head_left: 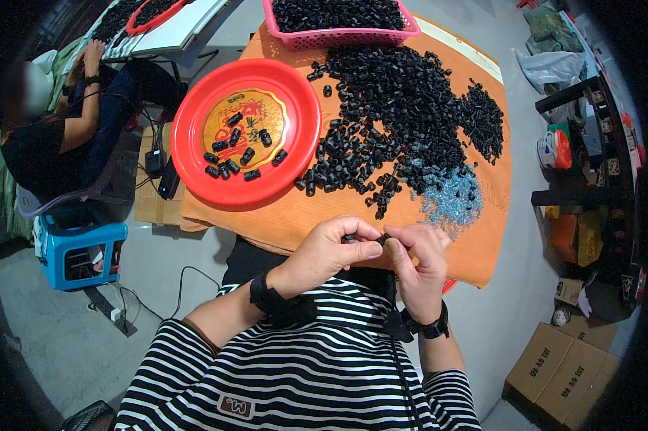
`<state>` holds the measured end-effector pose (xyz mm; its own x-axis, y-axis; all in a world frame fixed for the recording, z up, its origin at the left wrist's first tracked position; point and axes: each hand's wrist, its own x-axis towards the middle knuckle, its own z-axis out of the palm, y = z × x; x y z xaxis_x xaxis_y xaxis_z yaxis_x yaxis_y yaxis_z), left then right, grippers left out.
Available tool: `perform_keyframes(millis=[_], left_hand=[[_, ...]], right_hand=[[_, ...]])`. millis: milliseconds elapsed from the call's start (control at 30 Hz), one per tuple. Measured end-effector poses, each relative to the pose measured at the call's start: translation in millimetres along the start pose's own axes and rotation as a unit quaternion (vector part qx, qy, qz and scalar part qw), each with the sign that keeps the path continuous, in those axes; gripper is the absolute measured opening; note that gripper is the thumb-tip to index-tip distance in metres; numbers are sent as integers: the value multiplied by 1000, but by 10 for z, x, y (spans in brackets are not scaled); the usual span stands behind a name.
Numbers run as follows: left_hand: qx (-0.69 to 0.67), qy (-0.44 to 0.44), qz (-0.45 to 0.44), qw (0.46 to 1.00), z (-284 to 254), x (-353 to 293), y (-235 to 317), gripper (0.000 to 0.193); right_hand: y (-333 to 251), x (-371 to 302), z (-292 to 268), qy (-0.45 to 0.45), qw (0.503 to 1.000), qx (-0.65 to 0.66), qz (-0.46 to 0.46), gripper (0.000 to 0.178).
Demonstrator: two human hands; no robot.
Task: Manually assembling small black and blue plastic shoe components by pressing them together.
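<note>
Your two hands meet just past the near edge of the bench (281,228), which wears an orange cloth. Left hand (327,248): fingers bent, thumb and index pinching a small black part (384,238). Right hand (419,257): thumb and index tips closed on that same part from the other side, so you have it between both sets of fingertips, in front of your body. Mostly covered; can't tell its exact shape. Another black piece (348,237) shows in the curl of your left fingers. Black wristbands (266,294) on both wrists, striped sleeves (169,359) above.

Past your left hand, a round red tray (188,136) carries scattered black cylinders (247,156), most lying in its lower half. Right of the tray, a big heap of black parts (389,93) spreads over the cloth; thinner black pieces (488,122) gather at its right. Clear bluish bits (446,205) lie at the heap's near end, close beyond your right hand. Pink basket (338,39) at the far edge, full of black parts too.

Off left: a seated co-worker (47,144) at a white table (184,32), blue stool (80,251) nearby. Off right: cardboard box (561,370) on the floor, dark shelf (582,197) behind it.
</note>
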<state>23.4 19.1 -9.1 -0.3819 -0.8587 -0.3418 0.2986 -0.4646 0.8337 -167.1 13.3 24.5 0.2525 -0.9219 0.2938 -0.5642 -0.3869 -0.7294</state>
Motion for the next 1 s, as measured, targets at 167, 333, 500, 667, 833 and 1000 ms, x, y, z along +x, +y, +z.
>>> perform_keyframes(millis=[167,333,500,667,833,1000], left_hand=[[8,2,-7,1000,-6,3,-8,20],[1,-4,-14,1000,-9,9,-6,22],[-33,-5,-33,999,-4,17,48,17],[-71,-14,-46,996,38,15,69,18],[-105,-26,-81,991,3,5,90,24],[-135,-68,-93,984,-80,14,-50,25]], right_hand=[[-6,-14,8,-20,999,-27,-8,14],[-38,3,-26,-27,998,-39,-41,19],[-122,21,-75,-54,995,-76,-40,33],[-115,-27,-19,-54,960,-239,-136,45],[-63,-45,8,-33,957,-248,-147,45],[-31,-59,22,-38,958,-240,-155,42]])
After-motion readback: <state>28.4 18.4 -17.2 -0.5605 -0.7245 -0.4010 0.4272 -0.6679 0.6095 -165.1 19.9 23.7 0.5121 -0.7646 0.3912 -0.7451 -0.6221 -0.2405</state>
